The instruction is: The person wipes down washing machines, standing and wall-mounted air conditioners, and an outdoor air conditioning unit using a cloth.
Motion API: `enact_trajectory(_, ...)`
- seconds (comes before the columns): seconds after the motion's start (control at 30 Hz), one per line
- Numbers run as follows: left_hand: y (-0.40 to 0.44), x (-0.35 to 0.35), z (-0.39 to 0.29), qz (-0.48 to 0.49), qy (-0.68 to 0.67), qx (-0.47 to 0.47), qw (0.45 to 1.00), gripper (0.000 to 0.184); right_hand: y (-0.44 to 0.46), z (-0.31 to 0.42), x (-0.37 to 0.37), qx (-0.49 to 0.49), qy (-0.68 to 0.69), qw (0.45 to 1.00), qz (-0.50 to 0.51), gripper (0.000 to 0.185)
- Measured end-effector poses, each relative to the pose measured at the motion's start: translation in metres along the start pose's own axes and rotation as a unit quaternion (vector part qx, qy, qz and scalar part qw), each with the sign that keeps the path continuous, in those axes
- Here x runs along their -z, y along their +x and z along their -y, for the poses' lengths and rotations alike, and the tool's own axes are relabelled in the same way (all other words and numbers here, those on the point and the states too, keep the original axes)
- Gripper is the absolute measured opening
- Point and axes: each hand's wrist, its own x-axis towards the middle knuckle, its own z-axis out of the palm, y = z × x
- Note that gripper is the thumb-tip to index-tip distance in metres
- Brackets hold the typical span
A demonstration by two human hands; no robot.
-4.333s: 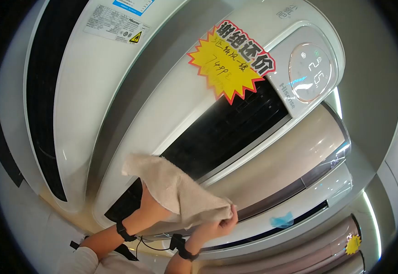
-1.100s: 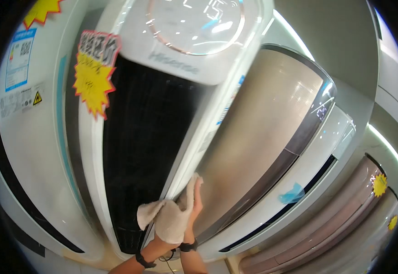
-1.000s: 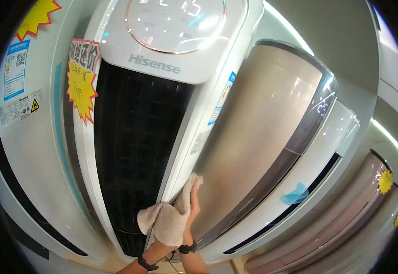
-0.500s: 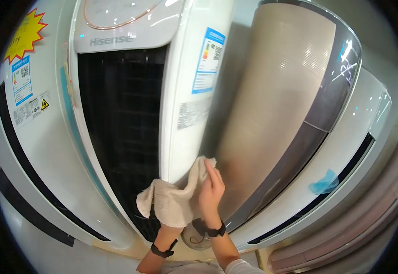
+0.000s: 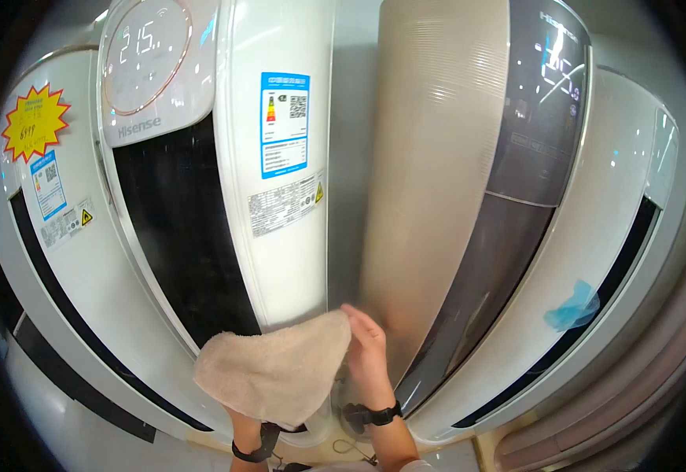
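Far left: yellow starburst price tag [image 5: 36, 123] on a white unit [image 5: 95, 275]. Next, a Hisense unit: lit round display [image 5: 146, 55], black front panel [image 5: 179, 228], blue-bordered label [image 5: 285, 126] on its white side.

Beige cloth [image 5: 276, 370] spread in front of this unit's lower part; contact with it, cannot tell. Left hand [image 5: 242, 418] mostly under the cloth, only the wrist end showing; finger opening and grip, cannot tell. Right hand [image 5: 368, 354] at the cloth's upper right corner, fingers extended together, thumb side hidden, corner caught at the fingertips. Dark band [image 5: 378, 414] on right wrist.

Beyond: gold unit [image 5: 429, 157], then white unit [image 5: 575, 228] with crumpled blue film [image 5: 575, 307].
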Motion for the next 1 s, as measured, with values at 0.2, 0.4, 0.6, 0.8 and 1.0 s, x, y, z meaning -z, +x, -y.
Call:
enact_trajectory(0.2,0.013,-0.037,-0.044,0.024,0.145,-0.055,0.988,0.059,0.003,-0.052,-0.023,0.196,-0.206,0.958,-0.021,0.062)
enact_trajectory(0.4,0.027,-0.053,-0.070,-0.005,0.171,-0.093,0.981,0.056,0.001,-0.072,0.025,0.207,-0.395,0.895,0.013,0.070)
enact_trajectory(0.6,0.028,-0.046,-0.077,0.038,0.129,-0.044,0.990,0.069,0.000,-0.061,0.026,0.246,-0.338,0.908,-0.008,0.072)
enact_trajectory(0.8,0.018,-0.039,-0.049,0.121,0.216,-0.160,0.956,0.067,0.009,-0.080,0.018,0.234,-0.165,0.948,-0.141,0.039)
enact_trajectory(1.0,0.001,-0.059,-0.066,0.024,0.112,-0.012,0.993,0.052,0.033,-0.078,-0.011,0.274,-0.316,0.908,-0.034,0.031)
